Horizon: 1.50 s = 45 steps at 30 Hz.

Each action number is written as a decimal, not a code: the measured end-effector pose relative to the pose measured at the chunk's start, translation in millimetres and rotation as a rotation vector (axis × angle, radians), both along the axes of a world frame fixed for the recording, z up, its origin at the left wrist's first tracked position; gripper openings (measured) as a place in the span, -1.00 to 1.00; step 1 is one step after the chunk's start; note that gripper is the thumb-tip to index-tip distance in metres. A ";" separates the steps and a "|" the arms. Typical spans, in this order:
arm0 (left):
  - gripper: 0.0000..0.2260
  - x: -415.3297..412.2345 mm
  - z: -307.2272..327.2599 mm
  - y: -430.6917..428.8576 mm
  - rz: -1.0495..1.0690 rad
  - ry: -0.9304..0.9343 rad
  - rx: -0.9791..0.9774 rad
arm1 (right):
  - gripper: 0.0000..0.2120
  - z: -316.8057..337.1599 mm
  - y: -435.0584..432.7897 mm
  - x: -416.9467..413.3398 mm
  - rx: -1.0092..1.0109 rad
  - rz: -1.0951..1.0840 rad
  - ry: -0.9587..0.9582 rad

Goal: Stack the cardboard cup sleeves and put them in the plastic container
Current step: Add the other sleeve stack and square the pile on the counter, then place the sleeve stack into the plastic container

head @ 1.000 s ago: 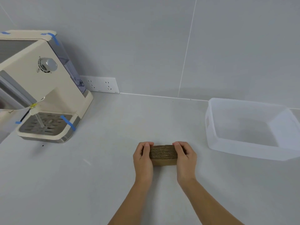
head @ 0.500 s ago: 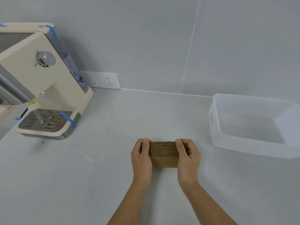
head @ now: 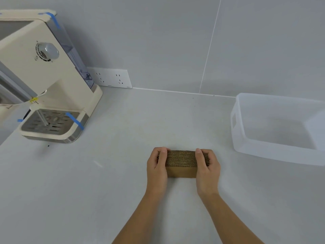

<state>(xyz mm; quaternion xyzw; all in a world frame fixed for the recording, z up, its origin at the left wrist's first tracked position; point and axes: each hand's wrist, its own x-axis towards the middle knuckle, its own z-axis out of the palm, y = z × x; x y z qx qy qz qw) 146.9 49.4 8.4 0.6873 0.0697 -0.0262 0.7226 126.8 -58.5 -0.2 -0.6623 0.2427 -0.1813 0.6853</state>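
Observation:
A flat stack of brown corrugated cardboard cup sleeves [head: 181, 163] stands on edge on the white counter, near its middle. My left hand [head: 157, 167] grips the stack's left end and my right hand [head: 207, 166] grips its right end, thumbs on the near side. The clear plastic container [head: 239, 120] sits on the counter to the right, apart from the stack, with nothing visible inside it.
A cream coffee machine [head: 44, 71] with blue tape strips and a metal drip tray stands at the back left. A white wall socket plate [head: 112, 78] sits low on the grey tiled wall behind the counter.
My hands and the stack have stayed together in the same grip. The view has shifted slightly, so the container and machine sit a little higher and further out in the frame.

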 end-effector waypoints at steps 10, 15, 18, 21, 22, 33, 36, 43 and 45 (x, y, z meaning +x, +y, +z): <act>-0.34 3.6 -4.9 58.1 -0.556 -0.039 0.269 | -0.79 1.0 -3.2 -3.0 -0.030 0.047 0.012; -0.52 8.2 -8.9 64.0 -0.530 -0.053 0.299 | -0.80 0.9 -4.7 -4.2 -0.025 0.078 0.024; -0.57 8.2 -10.5 64.3 -0.503 -0.038 0.295 | -0.80 2.3 -5.5 -5.0 -0.029 0.100 0.036; -0.59 8.2 -11.7 64.7 -0.499 -0.038 0.296 | -0.80 4.7 -6.9 -5.7 -0.024 0.127 0.048; -0.59 8.3 -12.0 64.7 -0.501 -0.040 0.296 | -0.82 5.6 -7.9 -6.4 -0.027 0.145 0.057; -0.60 9.8 -13.4 64.9 -0.515 -0.041 0.303 | -0.32 8.0 -52.1 -31.9 -0.075 0.615 0.152; -0.59 9.8 -13.1 64.7 -0.519 -0.048 0.318 | -0.33 3.0 -56.9 -31.7 -0.170 0.564 0.180; -0.55 7.3 -12.2 64.2 -0.485 -0.078 0.360 | -0.46 3.1 -49.9 -30.6 -0.077 0.419 0.161; -0.56 6.0 -11.3 63.8 -0.471 -0.069 0.359 | -0.48 4.6 -48.0 -30.1 -0.051 0.393 0.149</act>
